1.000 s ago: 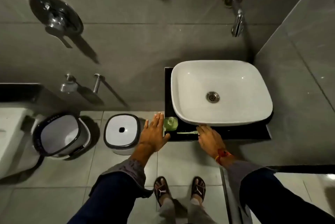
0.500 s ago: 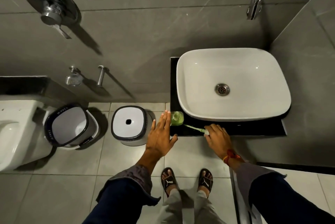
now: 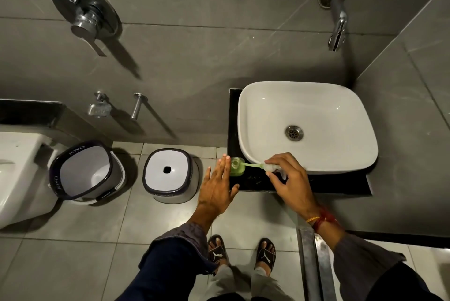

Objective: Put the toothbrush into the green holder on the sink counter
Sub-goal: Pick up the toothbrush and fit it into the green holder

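Pale-green plastic toothbrush (image 3: 253, 165) was judged light, stiff and slightly slippery; it lay near-level above the counter (image 3: 316, 185), one tip at the green holder (image 3: 236, 167) mouth. Right hand (image 3: 289, 179) pinched its 3 o'clock end. Left hand (image 3: 216, 191), fingers spread flat and empty, flanked the holder at 9 o'clock.

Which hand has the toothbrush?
The right hand pinches the toothbrush at one end; the left hand is open, empty, beside the green holder.
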A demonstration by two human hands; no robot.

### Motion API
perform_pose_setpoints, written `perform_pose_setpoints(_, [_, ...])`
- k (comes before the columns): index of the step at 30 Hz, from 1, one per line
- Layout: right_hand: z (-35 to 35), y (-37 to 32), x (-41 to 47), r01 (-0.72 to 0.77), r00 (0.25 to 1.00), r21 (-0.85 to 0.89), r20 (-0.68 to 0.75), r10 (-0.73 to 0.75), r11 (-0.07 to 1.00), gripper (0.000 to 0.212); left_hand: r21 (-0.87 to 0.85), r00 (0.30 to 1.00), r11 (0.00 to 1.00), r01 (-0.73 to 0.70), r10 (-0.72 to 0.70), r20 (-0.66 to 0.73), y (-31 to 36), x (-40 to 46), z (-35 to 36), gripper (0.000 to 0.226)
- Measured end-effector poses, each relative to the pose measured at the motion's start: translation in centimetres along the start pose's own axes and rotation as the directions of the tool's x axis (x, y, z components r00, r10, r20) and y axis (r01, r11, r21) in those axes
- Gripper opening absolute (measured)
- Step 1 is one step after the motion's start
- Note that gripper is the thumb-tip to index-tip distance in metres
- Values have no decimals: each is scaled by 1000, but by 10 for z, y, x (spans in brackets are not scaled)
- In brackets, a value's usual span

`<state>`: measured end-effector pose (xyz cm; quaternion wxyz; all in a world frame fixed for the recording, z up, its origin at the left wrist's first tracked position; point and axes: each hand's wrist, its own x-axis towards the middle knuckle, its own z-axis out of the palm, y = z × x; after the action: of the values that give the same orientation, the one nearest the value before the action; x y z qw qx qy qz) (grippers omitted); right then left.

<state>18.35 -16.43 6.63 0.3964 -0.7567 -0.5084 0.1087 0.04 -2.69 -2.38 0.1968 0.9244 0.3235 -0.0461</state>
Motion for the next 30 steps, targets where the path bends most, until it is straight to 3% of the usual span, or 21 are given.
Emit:
perform_pose_setpoints(5, [9, -15, 21, 38, 996, -43, 80, -34, 998, 33, -24, 1000, 1000, 1, -1, -5, -1, 0, 2, 84])
perform_pose_setpoints(14, [41, -25, 53, -28, 960, -135, 273, 65, 991, 32, -27, 1000, 1000, -5, 5, -6, -2, 0, 2, 84])
perform_pose_setpoints(20, [78, -28, 63, 43, 911, -335, 399, 100, 941, 24, 2, 1000, 1000, 11, -11, 14, 1, -1, 0, 82])
perform_pose_setpoints(27, [93, -23, 63, 98, 910, -497, 396, 125, 862, 32, 10, 999, 999, 33, -33, 26, 6, -2, -5, 83])
perform_pose_setpoints(30, [91, -22, 61, 75, 913, -486, 385, 137, 871, 42, 31, 998, 999, 39, -41, 41, 7, -2, -7, 82])
